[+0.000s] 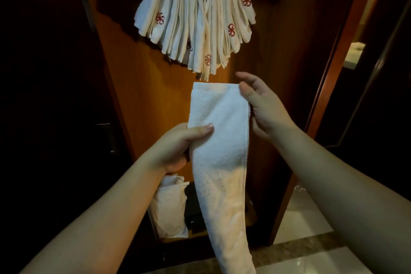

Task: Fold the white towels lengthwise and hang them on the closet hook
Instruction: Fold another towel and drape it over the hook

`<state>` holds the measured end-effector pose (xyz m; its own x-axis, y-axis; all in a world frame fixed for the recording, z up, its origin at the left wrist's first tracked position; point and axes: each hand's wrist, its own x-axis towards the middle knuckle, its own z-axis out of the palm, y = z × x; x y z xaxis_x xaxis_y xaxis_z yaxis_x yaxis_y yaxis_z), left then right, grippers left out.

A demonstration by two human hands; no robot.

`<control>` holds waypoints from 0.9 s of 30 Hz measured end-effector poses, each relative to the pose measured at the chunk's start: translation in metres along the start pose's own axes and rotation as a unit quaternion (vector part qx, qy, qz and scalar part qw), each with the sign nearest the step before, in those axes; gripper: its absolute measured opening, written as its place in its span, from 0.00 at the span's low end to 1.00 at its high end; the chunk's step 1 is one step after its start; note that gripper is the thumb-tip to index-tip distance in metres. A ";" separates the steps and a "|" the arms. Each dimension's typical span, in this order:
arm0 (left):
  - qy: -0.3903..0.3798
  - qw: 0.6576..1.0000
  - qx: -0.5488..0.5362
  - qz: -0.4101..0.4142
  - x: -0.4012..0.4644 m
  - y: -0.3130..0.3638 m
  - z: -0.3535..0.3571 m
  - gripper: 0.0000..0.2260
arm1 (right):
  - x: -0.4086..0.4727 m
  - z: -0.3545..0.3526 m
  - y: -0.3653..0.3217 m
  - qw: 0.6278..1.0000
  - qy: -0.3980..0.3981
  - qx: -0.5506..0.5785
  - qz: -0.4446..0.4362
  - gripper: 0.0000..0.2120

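Note:
A white towel [220,153], folded into a long narrow strip, hangs in front of me from about chest height down past the frame's lower edge. My left hand [178,147] grips its left edge near the middle, thumb laid across the front. My right hand [260,107] holds the upper right edge, thumb on the top corner and fingers behind the cloth. Above them a bunch of several folded white towels [195,15] with red flower emblems hangs from the top of the wooden closet panel [142,100]. The hook itself is hidden.
A white bag [171,204] and a dark box [193,209] sit on the closet floor behind the towel. A dark door with a handle [106,135] stands at the left. Pale marble flooring [307,222] and a wooden door frame [347,46] lie to the right.

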<state>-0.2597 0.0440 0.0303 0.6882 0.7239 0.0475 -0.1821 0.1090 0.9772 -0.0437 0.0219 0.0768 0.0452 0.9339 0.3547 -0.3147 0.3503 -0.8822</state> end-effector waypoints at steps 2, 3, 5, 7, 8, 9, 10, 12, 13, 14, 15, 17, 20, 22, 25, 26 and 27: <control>0.005 1.000 0.002 -0.019 0.009 0.011 0.006 0.19 | -0.001 -0.007 0.010 0.995 0.034 0.059 0.077 0.28; 0.006 0.999 -0.001 -0.032 0.014 0.019 0.009 0.20 | -0.005 -0.012 0.019 0.988 0.056 0.066 0.130 0.33; 0.016 0.998 -0.009 -0.056 0.023 0.033 0.014 0.23 | -0.017 -0.021 0.047 0.966 0.066 0.076 0.236 0.34; 0.047 0.997 -0.014 -0.060 0.030 0.048 0.016 0.28 | -0.040 -0.021 0.072 0.933 0.005 0.110 0.343 0.32; 0.069 0.996 -0.012 -0.054 0.034 0.055 0.017 0.28 | -0.050 -0.020 0.083 0.921 -0.027 0.116 0.370 0.35; 0.093 0.995 -0.005 -0.049 0.037 0.062 0.016 0.27 | -0.057 -0.020 0.092 0.918 -0.054 0.118 0.376 0.37; 0.114 0.992 0.004 -0.045 0.039 0.068 0.015 0.26 | -0.061 -0.020 0.097 0.921 -0.071 0.120 0.364 0.37; 0.154 0.987 0.016 -0.038 0.044 0.080 0.011 0.23 | -0.066 -0.019 0.101 0.926 -0.071 0.131 0.347 0.36; 0.174 0.984 0.016 -0.034 0.046 0.085 0.008 0.21 | -0.067 -0.020 0.101 0.922 -0.068 0.141 0.353 0.38; 0.193 0.981 0.015 -0.031 0.048 0.088 0.005 0.20 | -0.069 -0.021 0.100 0.920 -0.070 0.147 0.358 0.40; 0.210 0.977 0.013 -0.031 0.050 0.091 0.002 0.18 | -0.072 -0.021 0.100 0.918 -0.080 0.151 0.358 0.40; 0.238 0.970 0.011 -0.038 0.054 0.095 -0.003 0.14 | -0.076 -0.023 0.094 0.921 -0.111 0.127 0.352 0.39; 0.275 0.959 0.019 -0.060 0.062 0.099 -0.012 0.15 | -0.079 -0.020 0.080 0.920 -0.153 -0.015 0.361 0.32; 0.290 0.954 0.024 -0.074 0.065 0.099 -0.016 0.19 | -0.081 -0.013 0.067 0.914 -0.183 -0.095 0.349 0.20; 0.315 0.943 0.034 -0.105 0.068 0.097 -0.024 0.21 | -0.082 -0.010 0.052 0.916 -0.182 -0.122 0.336 0.19; 0.325 0.937 0.027 -0.123 0.069 0.093 -0.028 0.20 | -0.082 -0.010 0.048 0.919 -0.180 -0.115 0.332 0.19; 0.333 0.932 0.019 -0.140 0.070 0.089 -0.031 0.18 | -0.082 -0.011 0.045 0.922 -0.177 -0.102 0.328 0.18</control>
<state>-0.2500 0.1256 0.1141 0.1144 0.9342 -0.3381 -0.0271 0.3431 0.9389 -0.0512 -0.0380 0.0051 -0.4146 0.8804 -0.2301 0.0229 -0.2427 -0.9698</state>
